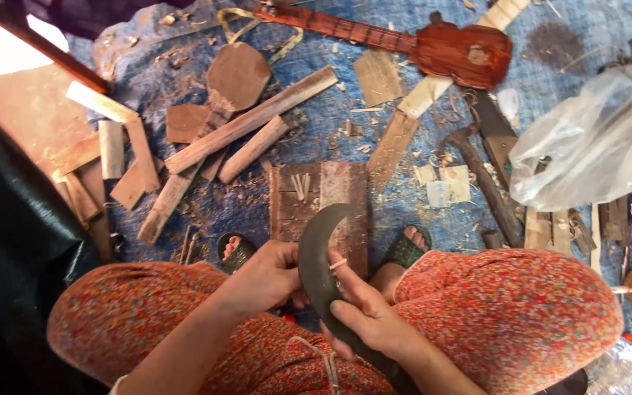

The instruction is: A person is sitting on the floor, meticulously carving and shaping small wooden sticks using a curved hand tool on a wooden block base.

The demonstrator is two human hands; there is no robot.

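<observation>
Right hand (pixel 371 316) clenched on curved knife (pixel 321 252), thumb pressing thin wooden sliver (pixel 338 264) to blade at frame centre. Left hand (pixel 268 276) pinching sliver's other end. Finished slivers (pixel 300 186) on board (pixel 320 212), 12 o'clock; whittling judged ongoing.

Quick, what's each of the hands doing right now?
Left hand: closed, pinching a small wooden sliver against the blade.
Right hand: closed around the curved knife, gripping it low near the handle.
</observation>
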